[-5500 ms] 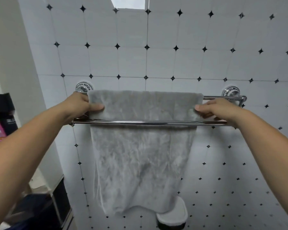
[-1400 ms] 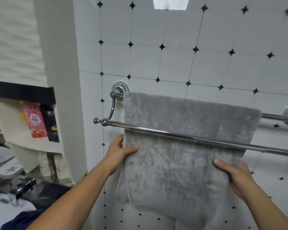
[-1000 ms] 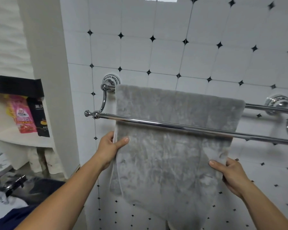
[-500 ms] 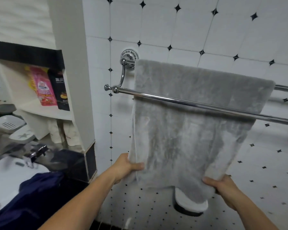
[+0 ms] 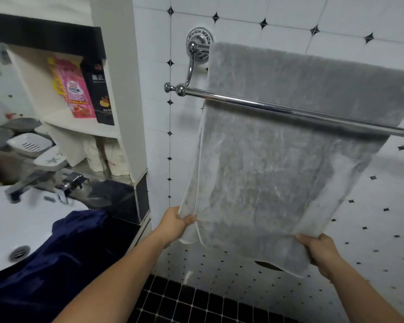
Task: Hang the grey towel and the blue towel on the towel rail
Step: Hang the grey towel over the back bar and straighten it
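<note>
Plush grey towel (image 5: 278,159) draped over the rear bar of the polished chrome towel rail (image 5: 289,111), centre-right of frame. The left hand (image 5: 175,223) and right hand (image 5: 320,249) each pinch a lower corner. Glossy blue towel (image 5: 63,259) lies crumpled at lower left.

On your left: white sink (image 5: 14,220) with drain (image 5: 19,252) and chrome tap (image 5: 44,183), blurred. Two soap dishes (image 5: 29,142) sit behind the tap. On the shelf (image 5: 79,127) above, a pink pouch (image 5: 76,94) stands touching a black pouch (image 5: 100,94). Ahead of you is a white wall (image 5: 289,24) with black diamond insets, and below it a black-tiled floor (image 5: 196,301).
</note>
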A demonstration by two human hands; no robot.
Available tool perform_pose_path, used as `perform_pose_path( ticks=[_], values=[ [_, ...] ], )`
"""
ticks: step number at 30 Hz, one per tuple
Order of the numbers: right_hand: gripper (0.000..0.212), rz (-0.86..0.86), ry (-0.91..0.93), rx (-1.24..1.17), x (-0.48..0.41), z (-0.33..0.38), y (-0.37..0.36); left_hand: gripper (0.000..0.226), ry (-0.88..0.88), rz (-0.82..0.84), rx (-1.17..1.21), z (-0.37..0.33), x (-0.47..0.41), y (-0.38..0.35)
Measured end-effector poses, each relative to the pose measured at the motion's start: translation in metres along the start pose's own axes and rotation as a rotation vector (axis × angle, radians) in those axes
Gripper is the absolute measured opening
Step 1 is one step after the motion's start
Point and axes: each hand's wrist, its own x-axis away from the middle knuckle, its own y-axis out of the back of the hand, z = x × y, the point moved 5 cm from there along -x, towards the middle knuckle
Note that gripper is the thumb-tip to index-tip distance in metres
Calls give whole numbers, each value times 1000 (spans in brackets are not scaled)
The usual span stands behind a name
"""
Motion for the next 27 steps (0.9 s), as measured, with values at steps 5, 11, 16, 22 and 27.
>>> perform_pose_path(
  ticks=[5, 11, 16, 22, 27],
  values=[
    [40, 152, -135, 41, 27, -22, -22, 15, -86, -104, -36, 4, 31, -27],
    [43, 187, -98, -27, 45, -31, -46, 16, -561, -393, -396, -21, 95, -101],
    [45, 185, -66, -110, 53, -28, -48, 31, -954, -379, -603, -42, 118, -154],
    [34, 162, -54, -45, 48, -36, -23, 11, -727, -322, -436, -26, 107, -133],
    [37, -85, -6, -18, 34, -46, 28, 30, 100, -324, 35, 34, 55, -47]
  ],
)
